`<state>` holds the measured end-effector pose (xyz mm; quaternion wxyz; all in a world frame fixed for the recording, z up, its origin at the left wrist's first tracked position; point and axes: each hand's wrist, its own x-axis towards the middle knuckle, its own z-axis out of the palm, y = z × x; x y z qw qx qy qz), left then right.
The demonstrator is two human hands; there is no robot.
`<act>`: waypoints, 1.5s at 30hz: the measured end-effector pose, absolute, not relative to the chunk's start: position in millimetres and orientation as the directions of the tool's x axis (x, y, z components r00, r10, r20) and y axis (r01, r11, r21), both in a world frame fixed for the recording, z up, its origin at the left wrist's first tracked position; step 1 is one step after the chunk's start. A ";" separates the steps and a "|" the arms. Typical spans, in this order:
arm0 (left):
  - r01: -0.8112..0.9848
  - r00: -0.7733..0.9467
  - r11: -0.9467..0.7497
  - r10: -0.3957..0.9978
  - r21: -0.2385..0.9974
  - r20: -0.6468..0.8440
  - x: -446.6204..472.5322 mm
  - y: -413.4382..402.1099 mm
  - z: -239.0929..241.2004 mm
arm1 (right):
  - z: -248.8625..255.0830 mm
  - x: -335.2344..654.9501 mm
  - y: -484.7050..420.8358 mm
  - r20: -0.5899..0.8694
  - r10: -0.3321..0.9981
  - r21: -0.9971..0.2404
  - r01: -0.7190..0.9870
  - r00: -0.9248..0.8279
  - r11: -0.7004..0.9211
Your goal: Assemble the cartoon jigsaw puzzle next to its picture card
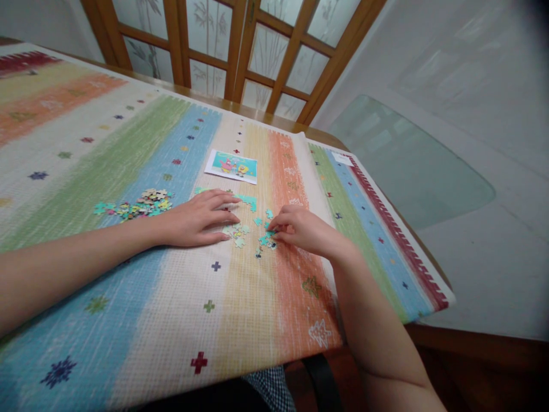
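Note:
My left hand (201, 218) lies palm down on the tablecloth, its fingers spread over part of a joined turquoise puzzle strip (247, 201). By its thumb is a small group of pale green and yellow puzzle pieces (239, 233). To the right, my right hand (302, 228) is curled, with thumb and index finger pinched on a turquoise puzzle piece (269, 236) among several loose ones. Its other fingers are folded in, and the fingertips partly cover that piece. Beyond both hands lies a picture card (235, 166) with a pink and a yellow cartoon figure.
A heap of mixed puzzle pieces (148, 205) lies left of my left forearm. The striped tablecloth (253, 309) covers the table, whose right edge drops off beside a white wall. Wooden doors with glass panes (210, 34) stand behind the table.

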<state>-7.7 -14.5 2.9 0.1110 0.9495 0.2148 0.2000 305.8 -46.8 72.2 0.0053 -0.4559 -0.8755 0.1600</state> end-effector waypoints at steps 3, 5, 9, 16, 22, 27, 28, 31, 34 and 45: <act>0.365 0.828 -0.886 0.449 0.284 0.337 -7.7 -14.6 2.1 | 70.0 303.6 -46.8 -0.131 0.804 -0.268 0.801 -0.581 0.535; 0.367 0.831 -0.890 0.444 0.270 0.335 -7.9 -14.5 1.6 | 69.7 303.1 -47.0 -0.130 0.806 -0.273 0.802 -0.578 0.531; 0.377 0.834 -0.892 0.444 0.250 0.328 -8.0 -14.4 1.6 | 69.9 302.4 -47.7 -0.144 0.810 -0.273 0.810 -0.568 0.519; 0.358 0.841 -0.901 0.425 0.244 0.336 -7.6 -14.2 2.1 | 69.1 304.0 -45.9 -0.157 0.821 -0.305 0.818 -0.548 0.488; 0.367 0.832 -0.889 0.446 0.276 0.329 -8.2 -13.9 1.4 | 68.5 308.1 -44.6 -0.178 0.809 -0.311 0.812 -0.560 0.494; 0.355 0.838 -0.893 0.435 0.276 0.330 -7.4 -14.0 2.4 | 70.8 307.9 -44.6 -0.169 0.795 -0.362 0.787 -0.582 0.499; 0.358 0.838 -0.892 0.437 0.277 0.326 -7.2 -14.1 2.4 | 70.2 306.8 -44.2 -0.134 0.806 -0.361 0.786 -0.577 0.502; 0.371 0.839 -0.887 0.447 0.275 0.310 -7.4 -14.0 1.7 | 64.9 302.0 -41.8 0.009 0.830 -0.319 0.785 -0.558 0.531; 0.387 0.840 -0.882 0.458 0.270 0.291 -7.8 -13.9 0.6 | 56.9 298.2 -38.9 0.078 0.810 -0.262 0.772 -0.582 0.580; 0.370 0.839 -0.886 0.448 0.278 0.309 -8.2 -13.8 0.8 | 48.3 300.3 -33.7 -0.024 0.785 -0.370 0.735 -0.618 0.568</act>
